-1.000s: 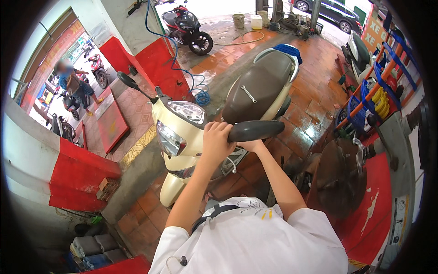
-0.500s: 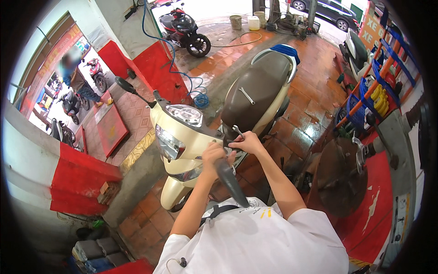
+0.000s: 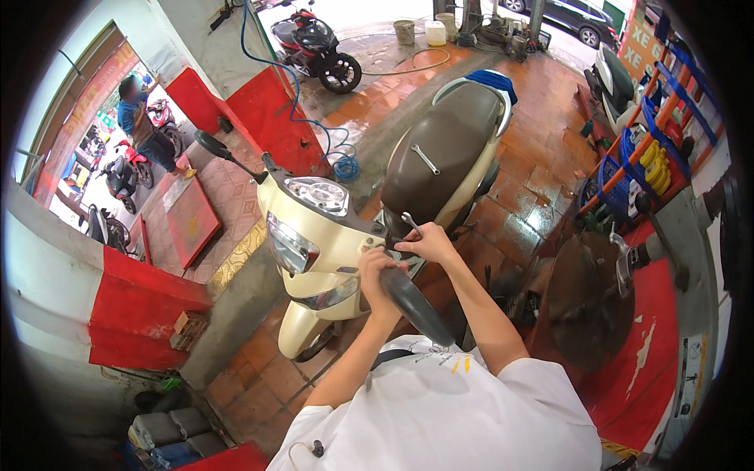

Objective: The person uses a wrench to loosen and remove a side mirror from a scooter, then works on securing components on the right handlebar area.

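My left hand (image 3: 375,275) grips a black scooter mirror (image 3: 420,306) near its stem, with the mirror's head tilted down toward me. My right hand (image 3: 428,243) is shut on a silver wrench (image 3: 412,222) at the handlebar of a cream scooter (image 3: 314,231), just beside my left hand. A second wrench (image 3: 426,157) lies on the scooter's brown seat (image 3: 436,133), which has blue cloth (image 3: 495,81) at its rear. The other mirror (image 3: 212,143) stands out from the far side of the handlebar.
A person (image 3: 137,125) in blue stands at the doorway near parked motorbikes. A red-and-black motorbike (image 3: 322,55) and coiled blue hose (image 3: 345,165) are beyond the scooter. At right are an orange rack (image 3: 620,180) and machine (image 3: 660,251); bricks (image 3: 187,330) sit at lower left.
The mirror has swung from horizontal to hanging toward me in my left hand. A wrench has appeared in my right hand at the handlebar. The person at the doorway has shifted rightward.
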The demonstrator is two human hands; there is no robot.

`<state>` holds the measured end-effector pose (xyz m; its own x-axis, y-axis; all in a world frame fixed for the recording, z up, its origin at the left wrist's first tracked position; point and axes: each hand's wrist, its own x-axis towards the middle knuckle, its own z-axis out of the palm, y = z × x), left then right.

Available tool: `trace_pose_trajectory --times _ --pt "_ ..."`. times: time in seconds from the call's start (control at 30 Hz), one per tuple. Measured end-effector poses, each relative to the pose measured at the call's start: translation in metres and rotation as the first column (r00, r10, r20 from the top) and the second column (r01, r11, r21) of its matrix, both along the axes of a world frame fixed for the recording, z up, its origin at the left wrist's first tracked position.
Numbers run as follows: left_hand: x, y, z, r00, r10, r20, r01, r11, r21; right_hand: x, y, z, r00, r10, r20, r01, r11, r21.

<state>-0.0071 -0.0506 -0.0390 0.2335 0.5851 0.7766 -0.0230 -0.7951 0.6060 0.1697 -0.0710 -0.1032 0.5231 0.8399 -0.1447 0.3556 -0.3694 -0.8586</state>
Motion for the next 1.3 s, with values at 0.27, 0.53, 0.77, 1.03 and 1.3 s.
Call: trace_pose_trajectory --times 0.27,0.53,0.77,1.03,1.3 --pt "0.002 0.03 -0.011 0.973 -0.214 0.09 0.216 0.976 -0.008 -0.004 -0.003 0.008 1.0 0.006 -0.017 -0.006 1.0 0.01" --pt "-0.029 0.043 0.012 0.91 -0.393 0.134 0.415 0.874 -0.253 -0.006 -0.003 0.007 0.999 0.007 0.032 -0.007 1.0 -0.016" --pt "-0.019 0.036 0.008 0.926 -0.313 0.213 0.345 0.929 -0.134 -0.004 -0.004 0.008 0.998 0.001 0.055 0.0 1.0 -0.005" --pt "-0.017 0.033 0.017 0.928 -0.328 0.178 0.36 0.912 -0.199 -0.004 -0.003 0.002 0.999 -0.02 0.047 0.02 1.0 -0.001" --pt "-0.003 0.028 0.018 0.839 -0.075 0.538 0.382 0.787 -0.485 -0.004 -0.002 0.006 1.0 -0.008 0.005 0.008 1.0 -0.018"
